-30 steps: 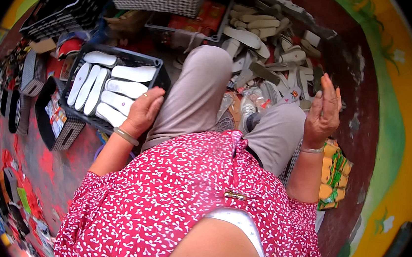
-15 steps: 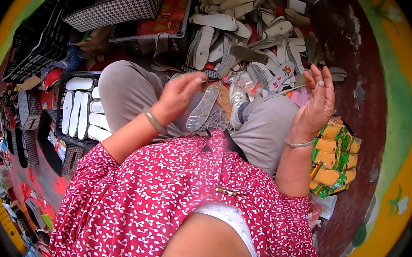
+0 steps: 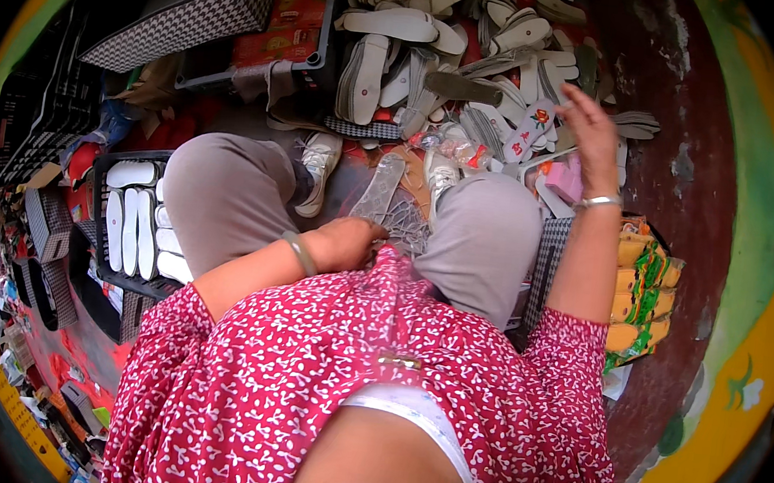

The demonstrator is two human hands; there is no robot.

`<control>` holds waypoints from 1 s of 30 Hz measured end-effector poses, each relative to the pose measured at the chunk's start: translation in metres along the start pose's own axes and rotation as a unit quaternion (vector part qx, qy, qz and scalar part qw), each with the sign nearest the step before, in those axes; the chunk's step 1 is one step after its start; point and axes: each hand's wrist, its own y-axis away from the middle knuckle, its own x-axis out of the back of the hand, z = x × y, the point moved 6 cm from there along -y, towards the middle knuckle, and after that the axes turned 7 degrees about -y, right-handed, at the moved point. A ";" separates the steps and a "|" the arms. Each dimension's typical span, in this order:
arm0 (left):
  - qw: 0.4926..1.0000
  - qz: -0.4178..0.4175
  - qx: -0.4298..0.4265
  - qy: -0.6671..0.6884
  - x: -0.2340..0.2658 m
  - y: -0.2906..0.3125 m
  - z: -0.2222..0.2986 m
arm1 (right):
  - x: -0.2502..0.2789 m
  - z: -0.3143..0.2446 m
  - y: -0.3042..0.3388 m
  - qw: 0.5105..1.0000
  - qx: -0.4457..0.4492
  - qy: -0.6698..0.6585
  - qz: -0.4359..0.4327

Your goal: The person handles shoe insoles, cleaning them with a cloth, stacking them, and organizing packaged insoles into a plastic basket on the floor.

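Observation:
My left hand [image 3: 349, 243] rests low in my lap by the shirt hem. Its fingers are curled closed, and what they pinch, if anything, is hidden. Just beyond it are a tangle of pale strands [image 3: 407, 225] and a greyish patterned insole [image 3: 379, 189], between my shoes. Raised at the right, my right hand [image 3: 593, 136] has its fingers stretched out and slightly bent, with nothing visible in them. Beside those fingers is a white insole with a red flower [image 3: 530, 130]. A pink block [image 3: 564, 178] lies below the hand.
A heap of pale insoles [image 3: 518, 40] spreads across the far floor. At left stands a black crate of white insoles [image 3: 133, 222]. Packed yellow insoles [image 3: 634, 293] are stacked at right. A houndstooth box [image 3: 185, 17] and a grey crate [image 3: 315, 65] stand far left.
My left hand has come down and nearer, from above the insole to the shirt hem. The right hand has moved up and away, over the heap's edge. My knees have shifted, showing both shoes.

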 end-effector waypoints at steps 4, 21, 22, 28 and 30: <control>0.997 -0.019 0.049 0.058 0.010 0.009 -0.005 | -0.026 0.198 -0.015 0.932 -0.147 0.300 -0.143; 0.934 0.028 0.136 0.329 -0.030 0.005 -0.024 | -0.089 0.363 0.057 0.852 -0.302 0.392 -0.171; 0.927 0.028 0.148 0.345 -0.034 0.007 -0.025 | -0.093 0.370 0.060 0.847 -0.331 0.362 -0.203; 0.957 0.053 0.091 0.271 -0.017 0.008 -0.008 | -0.044 0.320 0.096 0.904 -0.224 0.363 -0.014; 0.965 0.064 0.086 0.239 -0.025 0.011 -0.016 | -0.018 0.282 0.138 0.924 -0.188 0.333 0.024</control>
